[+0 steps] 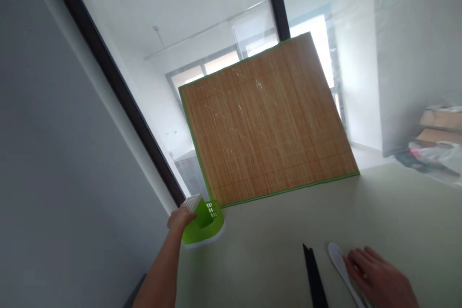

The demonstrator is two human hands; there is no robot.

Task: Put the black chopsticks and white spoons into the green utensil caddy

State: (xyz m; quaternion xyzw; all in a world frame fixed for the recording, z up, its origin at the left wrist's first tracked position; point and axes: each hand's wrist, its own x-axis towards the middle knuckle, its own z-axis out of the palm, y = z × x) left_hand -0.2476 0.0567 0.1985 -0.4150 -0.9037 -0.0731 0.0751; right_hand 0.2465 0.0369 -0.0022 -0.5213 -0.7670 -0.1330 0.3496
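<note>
At the table's far left corner stands a lime-green plastic utensil holder (204,237) with square holes and a white base. My left hand (182,217) reaches out to it and is closed on its upper edge, beside a white slatted part (192,202). Near the front, a white spoon (338,259) lies on the table with its bowl pointing away from me. My right hand (375,274) is at its right side, fingers curled, with the fingertips closed against the spoon. To the left of the spoon lie black chopsticks (313,272), side by side.
A bamboo mat (269,125) with green edging leans upright against the glass at the back of the pale table (260,260). A dark window frame (126,101) and a grey wall (65,163) border the left. Cardboard boxes (442,119) and bags sit beyond, far right.
</note>
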